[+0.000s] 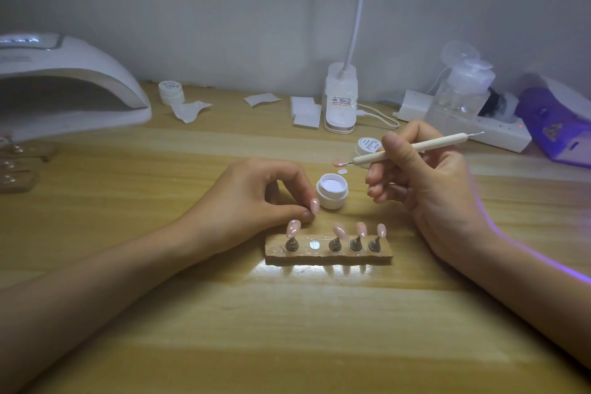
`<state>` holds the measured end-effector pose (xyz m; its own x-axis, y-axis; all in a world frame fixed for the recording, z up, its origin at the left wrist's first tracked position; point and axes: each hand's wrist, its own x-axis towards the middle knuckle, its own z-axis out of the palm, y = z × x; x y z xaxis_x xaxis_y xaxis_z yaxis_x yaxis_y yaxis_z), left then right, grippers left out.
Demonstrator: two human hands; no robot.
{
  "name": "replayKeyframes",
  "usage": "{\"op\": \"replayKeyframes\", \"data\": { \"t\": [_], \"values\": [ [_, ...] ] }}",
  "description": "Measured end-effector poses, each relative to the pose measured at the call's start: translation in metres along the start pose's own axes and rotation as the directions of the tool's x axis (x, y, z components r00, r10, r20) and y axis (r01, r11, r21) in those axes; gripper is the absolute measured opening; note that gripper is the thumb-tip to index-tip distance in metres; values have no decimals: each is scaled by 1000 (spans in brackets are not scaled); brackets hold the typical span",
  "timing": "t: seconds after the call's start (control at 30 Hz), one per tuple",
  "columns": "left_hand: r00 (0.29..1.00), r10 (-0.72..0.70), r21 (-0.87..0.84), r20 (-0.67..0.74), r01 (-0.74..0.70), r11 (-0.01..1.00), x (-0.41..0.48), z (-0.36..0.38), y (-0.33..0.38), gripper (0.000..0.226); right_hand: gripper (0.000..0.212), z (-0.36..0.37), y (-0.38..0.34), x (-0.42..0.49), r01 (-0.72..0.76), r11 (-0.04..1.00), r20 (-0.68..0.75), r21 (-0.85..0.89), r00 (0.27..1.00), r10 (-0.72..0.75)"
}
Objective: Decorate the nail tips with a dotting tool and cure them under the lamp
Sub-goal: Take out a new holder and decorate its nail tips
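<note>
A closed white jar (171,92) is sitting far left on the wooden table (287,329), with a crumpled wipe (189,110) lying just beside it. White pads (305,112) are lying near a gooseneck light's base (340,99). Far right, a clear pump bottle (460,96) is standing by a white power strip (499,134), and a purple pack (556,125) is lying to its right.

Wood worktop (287,329): tip stand (329,254) near ctr, open gel pot (332,190) behind; cure lamp (70,83) far L; wipes (305,112) far ctr; power strip (499,134) far R.
</note>
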<state>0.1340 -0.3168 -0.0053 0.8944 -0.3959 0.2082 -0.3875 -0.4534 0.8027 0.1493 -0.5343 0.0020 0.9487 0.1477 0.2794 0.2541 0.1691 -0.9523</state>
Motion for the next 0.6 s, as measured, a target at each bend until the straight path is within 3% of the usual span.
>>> {"op": "replayKeyframes", "data": {
  "t": [0.23,0.6],
  "values": [
    [1000,-1,9,-1,2,1000,1,0,1,22,28,3,-2,-2,-30,999,5,34,1000,30],
    [1000,12,-19,6,-12,1000,1,0,-1,19,22,11,3,-10,-100,995,129,-7,987,100]
  ]
}}
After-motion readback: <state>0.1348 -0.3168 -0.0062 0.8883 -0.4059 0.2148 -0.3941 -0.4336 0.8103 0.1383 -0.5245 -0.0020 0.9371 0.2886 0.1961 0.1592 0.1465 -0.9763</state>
